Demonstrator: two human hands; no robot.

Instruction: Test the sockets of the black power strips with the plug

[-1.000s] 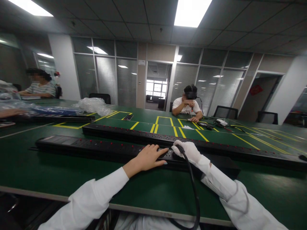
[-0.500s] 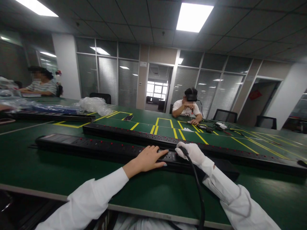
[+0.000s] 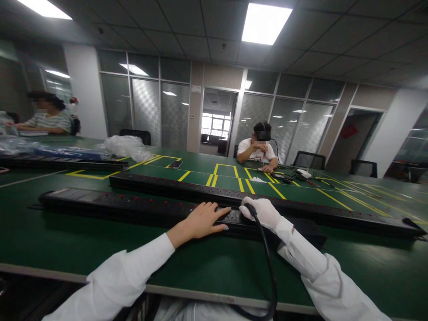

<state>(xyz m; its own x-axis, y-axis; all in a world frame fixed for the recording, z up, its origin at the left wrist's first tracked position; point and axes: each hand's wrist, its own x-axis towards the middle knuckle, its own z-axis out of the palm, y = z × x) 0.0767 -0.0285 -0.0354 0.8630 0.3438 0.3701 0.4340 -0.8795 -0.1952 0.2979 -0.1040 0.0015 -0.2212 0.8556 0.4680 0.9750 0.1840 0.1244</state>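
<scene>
A long black power strip with red dots lies across the green table in front of me. My left hand is bare and rests on the strip, fingers spread, with nothing held. My right hand wears a white glove and is closed around the end of a black cable at the strip's top, just right of my left hand. The plug itself is hidden by the glove. From there the cable hangs down over the table's front edge.
Behind lies a second long black strip. Clear plastic wrap and a phone are at the left and middle. Across the table a person in a headset sits near cables; another person sits far left.
The whole view has shifted slightly, so things appear a little further left. Both hands keep their places on the strip. The hanging cable bends more near the table edge.
</scene>
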